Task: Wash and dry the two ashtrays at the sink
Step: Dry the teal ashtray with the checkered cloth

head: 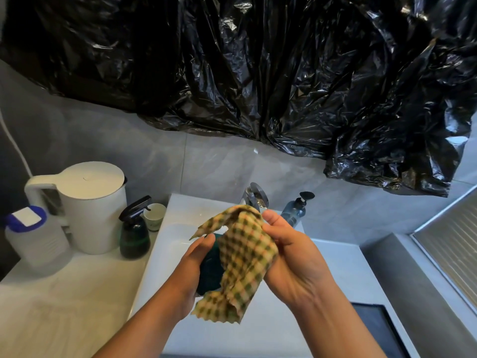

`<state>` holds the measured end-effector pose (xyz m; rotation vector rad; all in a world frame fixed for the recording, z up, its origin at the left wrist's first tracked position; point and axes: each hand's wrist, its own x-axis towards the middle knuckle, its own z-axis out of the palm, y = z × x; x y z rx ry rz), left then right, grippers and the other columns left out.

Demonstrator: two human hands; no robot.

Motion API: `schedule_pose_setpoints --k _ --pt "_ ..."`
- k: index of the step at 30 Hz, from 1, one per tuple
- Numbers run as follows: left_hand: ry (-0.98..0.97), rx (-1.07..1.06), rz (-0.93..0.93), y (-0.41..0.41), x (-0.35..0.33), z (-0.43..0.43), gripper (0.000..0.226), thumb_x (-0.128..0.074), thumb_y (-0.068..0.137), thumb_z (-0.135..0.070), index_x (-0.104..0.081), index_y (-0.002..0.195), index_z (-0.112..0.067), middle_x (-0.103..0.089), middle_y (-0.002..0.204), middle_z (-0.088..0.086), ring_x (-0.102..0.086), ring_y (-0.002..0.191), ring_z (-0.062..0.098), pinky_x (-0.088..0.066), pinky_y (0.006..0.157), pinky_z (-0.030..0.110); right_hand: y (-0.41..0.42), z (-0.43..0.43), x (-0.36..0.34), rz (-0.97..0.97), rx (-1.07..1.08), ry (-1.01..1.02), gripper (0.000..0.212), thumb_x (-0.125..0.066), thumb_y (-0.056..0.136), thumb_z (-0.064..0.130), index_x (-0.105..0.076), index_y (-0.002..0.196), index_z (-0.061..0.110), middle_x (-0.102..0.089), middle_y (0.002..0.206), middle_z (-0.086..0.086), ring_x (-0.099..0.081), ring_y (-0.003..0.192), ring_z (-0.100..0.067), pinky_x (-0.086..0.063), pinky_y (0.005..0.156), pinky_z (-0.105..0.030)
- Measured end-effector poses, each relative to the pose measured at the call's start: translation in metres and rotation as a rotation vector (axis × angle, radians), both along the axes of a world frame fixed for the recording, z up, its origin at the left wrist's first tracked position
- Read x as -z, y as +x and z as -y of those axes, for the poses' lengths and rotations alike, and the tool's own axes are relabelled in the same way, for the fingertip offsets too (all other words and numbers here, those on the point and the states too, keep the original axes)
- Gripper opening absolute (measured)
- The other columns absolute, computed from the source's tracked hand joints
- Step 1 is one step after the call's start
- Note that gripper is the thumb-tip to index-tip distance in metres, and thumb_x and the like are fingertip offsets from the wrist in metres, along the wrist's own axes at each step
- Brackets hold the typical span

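Observation:
Over the white sink (165, 244) my left hand (191, 267) grips a dark green ashtray (210, 270) by its edge. A yellow and green checked cloth (245, 257) is draped over the ashtray and hides most of it. My right hand (286, 254) holds the cloth, pressing it against the ashtray from the right. The chrome tap (254, 196) stands just behind the cloth; no water shows. A second ashtray is not visible.
On the counter to the left stand a white kettle (90, 202), a dark spray bottle (134, 231), a small paper cup (154, 215) and a clear jug with a blue lid (31, 236). A blue pump bottle (295, 211) stands right of the tap. Black plastic sheeting (258, 73) hangs above.

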<state>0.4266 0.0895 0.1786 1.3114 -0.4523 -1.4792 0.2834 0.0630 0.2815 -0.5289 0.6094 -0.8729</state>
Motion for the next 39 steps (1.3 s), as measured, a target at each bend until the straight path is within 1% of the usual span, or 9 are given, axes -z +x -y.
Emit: schedule_pose_setpoints --k 3,6,14,18,23,28,31,35,39 --pt "0.008 0.020 -0.004 0.001 -0.003 -0.001 0.047 -0.039 0.097 -0.055 -0.070 0.114 -0.024 -0.078 0.105 0.005 -0.073 0.097 0.027 -0.057 0.078 0.041 0.004 0.001 0.013 -0.012 0.037 0.063 0.035 -0.041 0.096 -0.009 -0.055 0.122 0.008 -0.070 0.101 -0.028 -0.071 0.088 -0.039 -0.058 0.083 -0.050" --pt "-0.022 0.049 -0.026 0.000 -0.010 -0.003 0.047 -0.036 0.098 -0.054 -0.073 0.104 -0.025 -0.080 0.094 0.004 -0.076 0.083 0.023 -0.056 0.071 0.037 0.006 0.000 0.028 -0.466 0.145 -0.043 0.037 -0.036 0.093 -0.013 -0.067 0.101 0.006 -0.075 0.098 -0.021 -0.072 0.087 -0.032 -0.059 0.074 -0.042" --pt "-0.001 0.027 -0.050 -0.002 -0.018 -0.005 0.050 -0.041 0.094 -0.061 -0.075 0.104 -0.025 -0.079 0.095 0.007 -0.071 0.099 0.031 -0.056 0.091 0.051 0.008 -0.012 0.045 -1.296 0.028 -0.841 0.026 -0.059 0.097 0.021 -0.065 0.114 0.040 -0.055 0.113 0.022 -0.048 0.108 0.012 -0.036 0.088 0.002" --pt "-0.005 0.035 -0.066 -0.001 -0.019 -0.006 0.050 -0.040 0.094 -0.061 -0.076 0.099 -0.026 -0.079 0.093 0.007 -0.070 0.099 0.031 -0.055 0.092 0.050 0.005 -0.018 0.054 -1.338 0.045 -0.898 0.035 -0.062 0.096 0.035 -0.059 0.130 0.039 -0.041 0.136 0.016 -0.044 0.120 0.003 -0.032 0.094 -0.001" --pt "-0.030 0.101 -0.044 -0.004 -0.014 -0.005 0.052 -0.040 0.094 -0.061 -0.077 0.102 -0.025 -0.078 0.098 0.010 -0.069 0.084 0.026 -0.049 0.057 0.030 0.010 -0.028 0.050 -1.289 0.077 -1.044 0.044 -0.065 0.095 0.020 -0.059 0.137 0.030 -0.039 0.132 0.030 -0.036 0.122 0.021 -0.030 0.100 0.003" --pt "-0.036 0.092 -0.025 -0.003 -0.015 -0.005 0.055 -0.035 0.098 -0.060 -0.076 0.106 -0.024 -0.078 0.102 0.006 -0.075 0.093 0.025 -0.054 0.084 0.042 0.011 -0.028 0.014 -0.714 0.171 -0.569 0.047 -0.052 0.094 -0.009 -0.078 0.104 0.029 -0.076 0.111 0.001 -0.070 0.107 -0.015 -0.058 0.093 -0.034" --pt "-0.004 0.061 -0.030 -0.001 -0.013 -0.004 0.060 -0.037 0.094 -0.065 -0.072 0.116 -0.021 -0.077 0.106 0.008 -0.072 0.102 0.030 -0.053 0.094 0.048 0.011 -0.019 0.005 -0.496 0.145 -0.363 0.040 -0.044 0.097 -0.013 -0.072 0.110 0.013 -0.078 0.101 -0.009 -0.074 0.093 -0.023 -0.061 0.081 -0.035" --pt "-0.004 0.068 -0.072 -0.001 -0.017 -0.006 0.052 -0.041 0.095 -0.061 -0.071 0.118 -0.024 -0.076 0.111 0.006 -0.071 0.107 0.029 -0.047 0.105 0.053 0.012 -0.008 0.035 -0.751 0.156 -0.384 0.049 -0.043 0.095 -0.011 -0.075 0.089 0.025 -0.077 0.100 -0.005 -0.071 0.100 -0.028 -0.060 0.086 -0.041" --pt "-0.019 0.052 -0.094 0.000 -0.022 -0.008 0.047 -0.045 0.094 -0.058 -0.076 0.108 -0.025 -0.078 0.106 0.007 -0.073 0.102 0.028 -0.050 0.102 0.052 0.011 -0.010 0.048 -1.208 0.072 -0.821 0.041 -0.052 0.098 0.005 -0.069 0.093 0.042 -0.060 0.121 0.013 -0.055 0.111 0.006 -0.046 0.103 -0.021"
